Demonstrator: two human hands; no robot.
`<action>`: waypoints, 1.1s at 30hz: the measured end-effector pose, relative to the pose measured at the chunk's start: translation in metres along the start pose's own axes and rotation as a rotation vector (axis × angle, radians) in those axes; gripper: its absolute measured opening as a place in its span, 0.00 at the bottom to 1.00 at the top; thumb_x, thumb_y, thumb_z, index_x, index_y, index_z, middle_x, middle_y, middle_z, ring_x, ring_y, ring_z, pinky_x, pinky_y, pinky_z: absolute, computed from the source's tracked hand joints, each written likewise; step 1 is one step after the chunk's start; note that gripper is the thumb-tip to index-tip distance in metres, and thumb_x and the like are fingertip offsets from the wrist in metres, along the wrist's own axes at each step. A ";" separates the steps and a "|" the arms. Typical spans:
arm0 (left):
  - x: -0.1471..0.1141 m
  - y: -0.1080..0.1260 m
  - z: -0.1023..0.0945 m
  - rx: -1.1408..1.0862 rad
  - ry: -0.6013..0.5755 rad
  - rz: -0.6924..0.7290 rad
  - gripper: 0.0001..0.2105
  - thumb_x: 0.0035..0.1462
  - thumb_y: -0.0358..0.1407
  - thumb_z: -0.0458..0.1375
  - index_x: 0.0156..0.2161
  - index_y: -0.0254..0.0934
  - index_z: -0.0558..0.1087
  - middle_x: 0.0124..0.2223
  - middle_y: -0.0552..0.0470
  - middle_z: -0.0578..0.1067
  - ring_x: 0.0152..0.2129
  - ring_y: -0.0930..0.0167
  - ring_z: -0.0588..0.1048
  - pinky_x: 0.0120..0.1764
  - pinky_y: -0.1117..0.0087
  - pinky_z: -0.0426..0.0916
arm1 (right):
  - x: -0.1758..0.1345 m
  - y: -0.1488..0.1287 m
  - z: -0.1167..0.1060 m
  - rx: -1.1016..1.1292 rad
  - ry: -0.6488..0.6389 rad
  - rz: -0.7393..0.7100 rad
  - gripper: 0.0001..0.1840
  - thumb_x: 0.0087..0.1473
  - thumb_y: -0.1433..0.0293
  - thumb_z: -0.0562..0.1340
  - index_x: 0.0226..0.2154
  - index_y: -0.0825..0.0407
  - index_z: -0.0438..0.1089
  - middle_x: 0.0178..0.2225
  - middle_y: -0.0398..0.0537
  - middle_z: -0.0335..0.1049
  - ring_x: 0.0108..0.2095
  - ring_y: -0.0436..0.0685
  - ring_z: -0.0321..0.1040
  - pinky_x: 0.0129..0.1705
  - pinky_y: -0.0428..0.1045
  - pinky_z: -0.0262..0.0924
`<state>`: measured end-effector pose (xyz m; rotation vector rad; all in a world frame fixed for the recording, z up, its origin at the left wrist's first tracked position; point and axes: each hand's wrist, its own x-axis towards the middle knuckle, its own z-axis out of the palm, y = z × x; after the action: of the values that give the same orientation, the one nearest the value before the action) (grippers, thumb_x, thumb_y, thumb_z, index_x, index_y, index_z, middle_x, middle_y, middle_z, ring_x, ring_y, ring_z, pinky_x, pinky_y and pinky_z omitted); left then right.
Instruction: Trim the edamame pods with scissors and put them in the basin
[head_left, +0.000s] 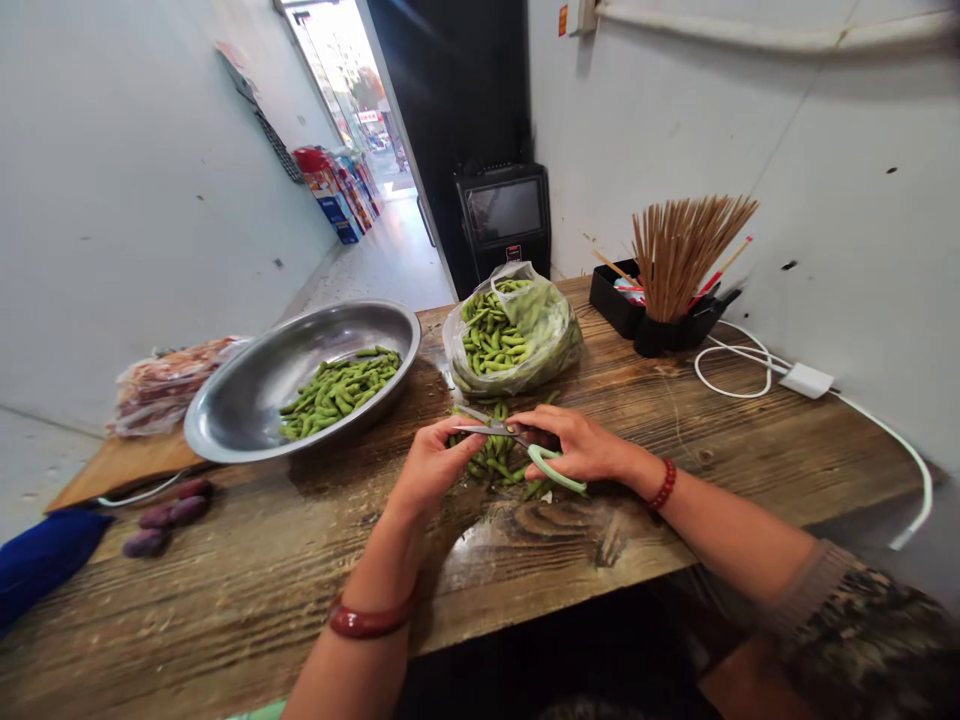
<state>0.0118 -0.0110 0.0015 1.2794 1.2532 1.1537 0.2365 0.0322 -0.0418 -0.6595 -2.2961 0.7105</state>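
Observation:
My right hand point(574, 443) is closed around light-green-handled scissors point(559, 470), their blades apart and pointing left. At the blade tips, the fingers of my left hand point(433, 465) are pinched together on an edamame pod, mostly hidden by the fingers. Loose edamame pods point(499, 465) lie on the wooden table point(300, 590) beneath and between both hands. Just beyond them stands an open clear plastic bag point(559, 345) full of pods. To the left, a wide metal basin point(251, 385) holds a heap of edamame pods point(337, 395).
Several purple oval things point(176, 512) lie left, near a blue cloth point(49, 560). A filled plastic bag point(169, 385) rests on a board behind. At right stand a black holder point(660, 335) with wooden skewers point(686, 255) and a white cable point(877, 410) along the wall.

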 end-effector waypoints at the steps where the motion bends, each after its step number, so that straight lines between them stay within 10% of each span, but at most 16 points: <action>1: 0.000 0.000 0.001 0.013 -0.006 0.011 0.07 0.43 0.35 0.68 0.29 0.34 0.80 0.29 0.48 0.77 0.27 0.71 0.70 0.29 0.75 0.63 | 0.000 0.000 0.000 -0.005 -0.001 0.001 0.37 0.44 0.61 0.71 0.55 0.53 0.63 0.40 0.51 0.69 0.36 0.54 0.66 0.39 0.49 0.64; 10: -0.002 -0.001 0.005 -0.076 -0.005 -0.089 0.09 0.43 0.37 0.67 0.30 0.34 0.79 0.18 0.56 0.68 0.13 0.79 0.56 0.17 0.77 0.48 | -0.002 0.004 0.003 -0.013 0.004 -0.017 0.34 0.47 0.59 0.69 0.54 0.54 0.64 0.36 0.48 0.68 0.33 0.52 0.64 0.37 0.48 0.63; 19: 0.002 -0.001 0.001 -0.015 -0.049 -0.002 0.07 0.44 0.35 0.67 0.30 0.33 0.80 0.30 0.48 0.78 0.28 0.71 0.71 0.31 0.74 0.63 | -0.001 0.003 -0.001 -0.003 0.006 -0.009 0.31 0.48 0.60 0.69 0.53 0.53 0.68 0.33 0.47 0.69 0.31 0.51 0.64 0.35 0.46 0.62; 33: 0.004 -0.003 -0.005 -0.321 0.044 -0.137 0.12 0.44 0.36 0.67 0.30 0.35 0.68 0.20 0.60 0.65 0.12 0.83 0.56 0.15 0.80 0.47 | 0.002 0.004 -0.002 0.032 0.083 0.076 0.29 0.48 0.60 0.68 0.51 0.54 0.69 0.39 0.51 0.74 0.34 0.54 0.69 0.38 0.48 0.64</action>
<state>0.0061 -0.0065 -0.0015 0.9217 1.1153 1.2311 0.2378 0.0368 -0.0427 -0.7511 -2.1887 0.7404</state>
